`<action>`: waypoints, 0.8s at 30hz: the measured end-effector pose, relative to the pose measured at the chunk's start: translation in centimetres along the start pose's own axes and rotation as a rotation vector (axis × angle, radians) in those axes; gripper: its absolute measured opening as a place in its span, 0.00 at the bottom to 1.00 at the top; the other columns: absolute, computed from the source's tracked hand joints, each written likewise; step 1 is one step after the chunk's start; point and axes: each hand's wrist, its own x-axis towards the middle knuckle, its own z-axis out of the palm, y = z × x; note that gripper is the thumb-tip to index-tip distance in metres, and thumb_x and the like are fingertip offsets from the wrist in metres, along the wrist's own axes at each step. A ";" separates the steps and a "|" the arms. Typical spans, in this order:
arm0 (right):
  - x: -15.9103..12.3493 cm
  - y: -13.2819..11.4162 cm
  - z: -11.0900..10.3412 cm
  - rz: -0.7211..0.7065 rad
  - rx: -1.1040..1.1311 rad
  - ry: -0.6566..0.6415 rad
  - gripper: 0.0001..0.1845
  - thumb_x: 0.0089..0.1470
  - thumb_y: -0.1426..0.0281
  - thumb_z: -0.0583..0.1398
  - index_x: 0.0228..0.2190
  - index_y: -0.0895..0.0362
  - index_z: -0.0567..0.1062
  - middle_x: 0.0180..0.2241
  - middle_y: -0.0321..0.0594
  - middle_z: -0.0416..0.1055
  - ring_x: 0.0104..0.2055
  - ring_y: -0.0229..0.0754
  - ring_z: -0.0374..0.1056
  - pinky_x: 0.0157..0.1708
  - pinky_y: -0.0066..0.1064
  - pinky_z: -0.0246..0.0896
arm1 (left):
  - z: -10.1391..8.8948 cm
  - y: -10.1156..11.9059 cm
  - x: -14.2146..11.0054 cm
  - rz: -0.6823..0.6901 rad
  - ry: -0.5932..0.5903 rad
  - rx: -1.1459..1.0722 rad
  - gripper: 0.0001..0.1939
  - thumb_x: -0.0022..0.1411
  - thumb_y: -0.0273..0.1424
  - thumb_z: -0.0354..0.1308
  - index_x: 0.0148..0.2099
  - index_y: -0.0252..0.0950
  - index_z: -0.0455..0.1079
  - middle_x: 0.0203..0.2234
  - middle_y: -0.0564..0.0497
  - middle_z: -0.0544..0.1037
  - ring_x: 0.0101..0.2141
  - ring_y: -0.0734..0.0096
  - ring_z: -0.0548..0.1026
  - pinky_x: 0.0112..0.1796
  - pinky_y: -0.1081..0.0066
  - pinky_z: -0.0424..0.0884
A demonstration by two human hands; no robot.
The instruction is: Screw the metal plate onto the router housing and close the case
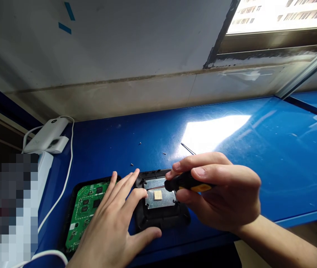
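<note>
Left hand (116, 219): fingers spread, released, index fingertip at a metal plate (167, 202).
Right hand (225, 193): fingers grasping a screwdriver (184, 182) over the plate.
Black cover (162, 220): on the desk (105, 141), around the plate, right of a circuit board (80, 208).
Screws (132, 164): three, beyond the cover.

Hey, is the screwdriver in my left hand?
No, the right hand grips the screwdriver, while the left hand has its fingers spread at the edge of the black casing.
</note>
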 end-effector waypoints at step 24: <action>0.6 -0.3 -0.5 0.018 -0.038 -0.065 0.25 0.55 0.75 0.72 0.52 0.50 0.75 0.42 0.43 0.81 0.37 0.43 0.82 0.33 0.33 0.84 | -0.1 0.0 -0.2 -0.011 0.029 -0.026 0.25 0.62 0.49 0.68 0.56 0.46 0.71 0.68 0.37 0.69 0.66 0.38 0.67 0.61 0.31 0.61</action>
